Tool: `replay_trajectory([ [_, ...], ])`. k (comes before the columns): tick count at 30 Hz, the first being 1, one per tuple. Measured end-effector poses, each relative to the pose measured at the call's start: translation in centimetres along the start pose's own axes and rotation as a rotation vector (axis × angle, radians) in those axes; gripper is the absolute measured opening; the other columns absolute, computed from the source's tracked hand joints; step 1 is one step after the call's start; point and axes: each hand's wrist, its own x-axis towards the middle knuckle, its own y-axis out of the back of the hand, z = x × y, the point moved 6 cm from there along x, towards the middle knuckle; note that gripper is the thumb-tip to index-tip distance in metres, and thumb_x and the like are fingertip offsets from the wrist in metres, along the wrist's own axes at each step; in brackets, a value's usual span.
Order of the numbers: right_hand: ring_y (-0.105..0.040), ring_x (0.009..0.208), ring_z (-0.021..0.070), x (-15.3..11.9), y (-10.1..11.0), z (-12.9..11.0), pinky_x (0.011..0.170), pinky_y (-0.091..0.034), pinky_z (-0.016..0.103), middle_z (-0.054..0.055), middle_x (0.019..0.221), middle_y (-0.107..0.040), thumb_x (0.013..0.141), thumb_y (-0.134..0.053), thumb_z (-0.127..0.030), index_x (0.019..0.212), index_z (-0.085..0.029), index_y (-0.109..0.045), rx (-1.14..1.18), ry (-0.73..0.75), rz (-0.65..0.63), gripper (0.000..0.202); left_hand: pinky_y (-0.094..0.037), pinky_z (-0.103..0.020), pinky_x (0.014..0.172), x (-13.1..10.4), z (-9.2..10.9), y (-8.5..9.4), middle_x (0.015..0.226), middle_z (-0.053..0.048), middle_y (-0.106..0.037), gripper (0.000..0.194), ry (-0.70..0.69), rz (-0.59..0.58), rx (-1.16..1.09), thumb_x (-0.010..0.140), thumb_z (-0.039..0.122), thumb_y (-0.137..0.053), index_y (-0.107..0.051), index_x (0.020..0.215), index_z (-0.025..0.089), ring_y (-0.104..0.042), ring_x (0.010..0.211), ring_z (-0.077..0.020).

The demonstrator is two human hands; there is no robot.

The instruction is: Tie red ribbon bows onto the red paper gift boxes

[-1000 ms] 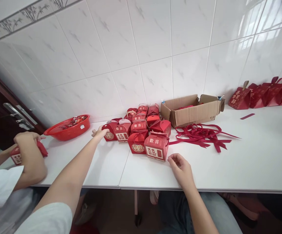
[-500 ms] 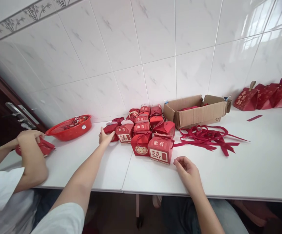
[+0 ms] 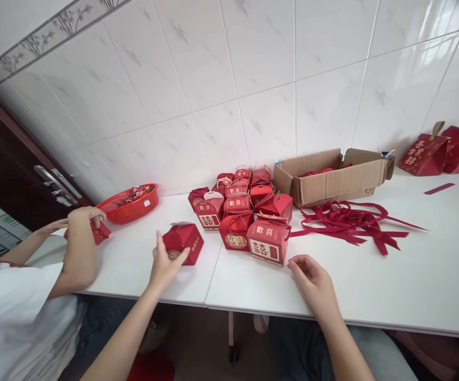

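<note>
My left hand (image 3: 165, 264) grips a red gift box (image 3: 189, 244) by its sides, thumb in front, just left of the group of boxes. The box has a folded top and gold lettering on one side. Close to the table's front, my right hand (image 3: 312, 283) is loosely curled with thumb and forefinger together; whether anything is between the tips does not show. Just left of those fingertips stands a red box with white lettering (image 3: 268, 241). Beside it sits a red box with a round gold emblem (image 3: 235, 235). Several similar red boxes (image 3: 237, 203) are packed behind them.
A cardboard carton (image 3: 332, 182) stands by the wall, with dark red ribbons (image 3: 352, 225) heaped in front. At far right are red paper bags (image 3: 425, 153) and a ribbon strip (image 3: 439, 188). On the left, a co-worker's hands (image 3: 88, 214) hold something red beside a red basket (image 3: 136, 211).
My left hand has drawn the red gift box out from the left end of the group, toward me. My right hand stays by the front box. The view has shifted slightly left.
</note>
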Motion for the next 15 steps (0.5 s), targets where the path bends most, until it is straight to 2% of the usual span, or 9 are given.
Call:
replay_trajectory([
  [4,-0.055,0.072,0.0196,0.1,0.0,0.1,0.07,-0.041,0.03,0.005,0.077,-0.063,0.077,-0.054,-0.049,0.078,-0.019,-0.058,-0.024,0.006,0.006,0.03,-0.036,-0.048,0.103,0.6,4.4,-5.0,0.124,-0.016,-0.041,0.11,-0.102,-0.103,-0.116,0.066,0.047,-0.069,-0.001,0.148,0.021,-0.045,0.122,-0.0318],
  [6,-0.055,0.072,0.0199,0.1,0.1,0.1,0.07,-0.042,0.03,0.005,0.076,-0.063,0.076,-0.055,-0.049,0.078,-0.018,-0.058,-0.023,0.012,0.017,0.031,-0.035,-0.05,0.103,0.9,5.7,-6.6,0.126,-0.017,-0.037,0.109,-0.065,-0.104,-0.128,0.067,0.048,-0.069,0.0,0.148,0.022,-0.041,0.125,-0.0338],
  [8,-0.056,0.072,0.0201,0.1,0.1,0.0,0.07,-0.043,0.03,0.006,0.076,-0.063,0.076,-0.055,-0.048,0.077,-0.018,-0.059,-0.021,0.028,0.028,0.03,-0.032,-0.052,0.104,0.6,6.2,-7.4,0.131,-0.018,-0.034,0.11,-0.056,-0.123,-0.148,0.067,0.05,-0.068,0.002,0.148,0.024,-0.035,0.129,-0.0355],
  [10,-0.056,0.072,0.0201,0.0,0.1,-0.2,0.07,-0.043,0.031,0.006,0.076,-0.064,0.077,-0.055,-0.047,0.077,-0.018,-0.059,-0.023,0.042,0.033,0.029,-0.03,-0.051,0.106,0.5,5.5,-7.4,0.138,-0.018,-0.029,0.107,-0.037,-0.14,-0.198,0.071,0.052,-0.065,0.006,0.147,0.025,-0.028,0.134,-0.035],
  [12,-0.056,0.071,0.02,-0.1,0.1,-0.3,0.069,-0.044,0.031,0.006,0.076,-0.064,0.078,-0.054,-0.047,0.077,-0.018,-0.059,-0.034,0.046,0.029,0.029,-0.036,-0.046,0.104,1.2,3.7,-6.7,0.143,-0.017,-0.025,0.095,0.03,-0.11,-0.284,0.081,0.053,-0.052,0.012,0.146,0.026,-0.027,0.136,-0.031],
  [15,-0.057,0.071,0.0201,-0.1,0.2,-0.4,0.069,-0.044,0.03,0.006,0.075,-0.064,0.078,-0.055,-0.046,0.076,-0.018,-0.06,-0.061,0.042,0.027,0.028,-0.05,-0.035,0.089,4.7,0.5,-5.6,0.144,-0.015,-0.026,0.072,0.141,-0.016,-0.306,0.093,0.045,-0.025,0.026,0.141,0.032,-0.043,0.128,-0.0224],
])
